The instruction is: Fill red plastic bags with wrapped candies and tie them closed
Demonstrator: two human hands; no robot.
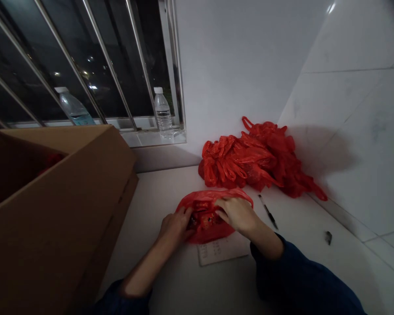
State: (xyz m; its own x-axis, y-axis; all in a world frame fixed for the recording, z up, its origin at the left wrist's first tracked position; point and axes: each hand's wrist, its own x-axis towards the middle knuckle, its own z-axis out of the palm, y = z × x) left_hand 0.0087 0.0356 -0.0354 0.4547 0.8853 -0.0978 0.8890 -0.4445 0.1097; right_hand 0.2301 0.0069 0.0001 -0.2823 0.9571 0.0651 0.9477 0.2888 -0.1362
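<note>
A red plastic bag point(202, 229) lies on the white counter point(190, 280) in front of me, with dark items showing at its mouth. My left hand point(175, 226) grips the bag's left edge, fingers curled on the plastic. My right hand point(236, 214) rests on top of the bag at its right side, fingers bent and pressed into it. Both forearms wear dark blue sleeves. The bag sits partly over a sheet of paper point(223, 251) with a printed grid.
A pile of red plastic bags point(252, 157) lies against the tiled wall behind. A black pen point(268, 212) and a small dark object point(328, 237) lie at right. A large open cardboard box point(52, 210) fills the left. Two water bottles point(162, 113) stand on the barred window sill.
</note>
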